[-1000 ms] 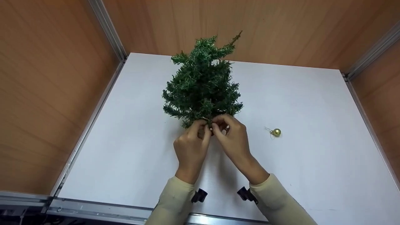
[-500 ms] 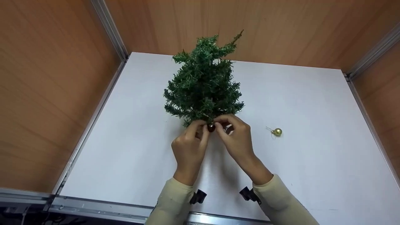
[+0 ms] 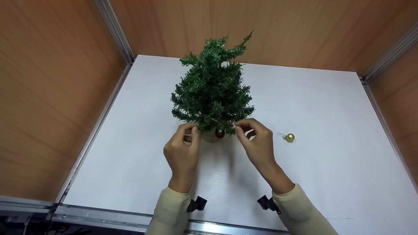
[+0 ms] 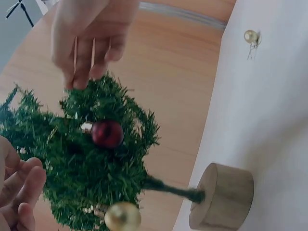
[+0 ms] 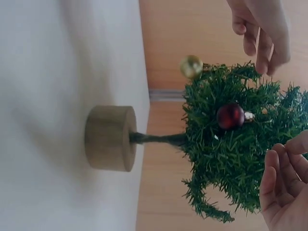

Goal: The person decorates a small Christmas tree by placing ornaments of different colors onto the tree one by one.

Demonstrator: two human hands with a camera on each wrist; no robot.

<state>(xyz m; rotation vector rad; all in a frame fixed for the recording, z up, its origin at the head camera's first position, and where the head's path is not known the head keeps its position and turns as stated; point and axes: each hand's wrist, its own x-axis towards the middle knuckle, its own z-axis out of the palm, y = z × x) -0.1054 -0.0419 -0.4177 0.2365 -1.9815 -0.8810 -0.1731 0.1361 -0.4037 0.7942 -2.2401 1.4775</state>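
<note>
A small artificial Christmas tree point(image 3: 212, 88) stands upright on a round wooden base point(image 5: 110, 138). From its front branches hangs a dark red bauble point(image 3: 219, 133) with a metallic cap, touched by neither hand. A gold bauble point(image 4: 122, 217) hangs lower on the left side, also visible in the right wrist view. My left hand point(image 3: 183, 150) is at the tree's left front, fingers loosely bent beside the branch tips. On the other side, my right hand point(image 3: 256, 140) has its thumb and forefinger close together at a branch tip; neither hand shows a bauble in it.
Another gold bauble point(image 3: 290, 137) with a thin hanging thread lies on the white tabletop point(image 3: 326, 169), right of the tree. Wood-grain panels point(image 3: 261, 29) with metal edge rails surround the table at the back and sides.
Both hands have drawn apart from the front branch, left hand leftward and right hand rightward. The red bauble, earlier mostly hidden between the fingers, now hangs free on the tree.
</note>
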